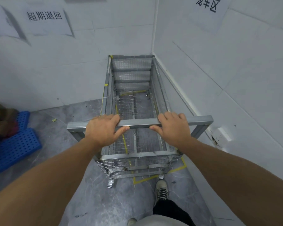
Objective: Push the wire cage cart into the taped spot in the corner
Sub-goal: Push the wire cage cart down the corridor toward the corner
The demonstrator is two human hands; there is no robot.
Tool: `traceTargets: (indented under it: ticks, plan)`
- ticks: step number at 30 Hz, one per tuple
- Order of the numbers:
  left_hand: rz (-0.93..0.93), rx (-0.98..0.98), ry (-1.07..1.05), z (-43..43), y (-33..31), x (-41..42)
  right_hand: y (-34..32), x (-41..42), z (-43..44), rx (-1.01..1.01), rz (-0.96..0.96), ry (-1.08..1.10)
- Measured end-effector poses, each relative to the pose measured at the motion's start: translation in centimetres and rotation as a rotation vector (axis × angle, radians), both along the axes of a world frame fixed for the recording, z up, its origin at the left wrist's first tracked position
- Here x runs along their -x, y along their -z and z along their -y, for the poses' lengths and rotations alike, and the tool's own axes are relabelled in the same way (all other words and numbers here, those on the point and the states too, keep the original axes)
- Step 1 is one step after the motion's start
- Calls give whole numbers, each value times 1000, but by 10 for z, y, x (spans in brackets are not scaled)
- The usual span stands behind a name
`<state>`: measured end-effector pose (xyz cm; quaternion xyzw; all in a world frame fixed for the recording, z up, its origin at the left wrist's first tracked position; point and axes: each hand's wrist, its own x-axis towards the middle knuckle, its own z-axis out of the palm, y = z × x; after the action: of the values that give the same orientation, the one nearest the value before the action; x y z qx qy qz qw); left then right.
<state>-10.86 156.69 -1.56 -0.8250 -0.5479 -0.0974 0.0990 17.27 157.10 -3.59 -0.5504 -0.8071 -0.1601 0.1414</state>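
The wire cage cart [134, 111] is a tall, narrow box of grey square-section metal tubing filled in with fine silvery wire mesh, open at the top so that the mesh floor and the grey stone-look floor beneath it show through. Flat metal crossbars run across its far end like rungs, and small bright metal casters [110, 184] sit under its near corners. It stands in the corner of the room, its far end close against the back wall and its right side running just beside the right wall. Yellow tape [178, 168] marks a rectangle on the floor; the near line of that rectangle shows under and just in front of the cart's near end, and another strip is visible through the mesh floor. Across the near top runs a wide push bar [139, 123] of smooth rectangular tube, wider than the cage itself. The left hand [103, 130] is wrapped over this bar, fingers curled across the top and thumb underneath, and the right hand [172, 128] grips it the same way a little to the right; both forearms are bare. The walls are pale, smooth panels with thin seams and carry paper signs [46, 16] printed with dark characters. To the left lie blue perforated plastic pallets [15, 147]. A laced shoe [161, 190] stands on the floor just behind the cart.
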Motion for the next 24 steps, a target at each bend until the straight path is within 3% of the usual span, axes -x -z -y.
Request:
traceTargets:
  ticks: [14,24]
  plan:
    - [40,-55,-10,-2,10,2,2,0,0,16,-23,3]
    - [21,34,-51,1,4,-2,3,0,0,-2,-31,2]
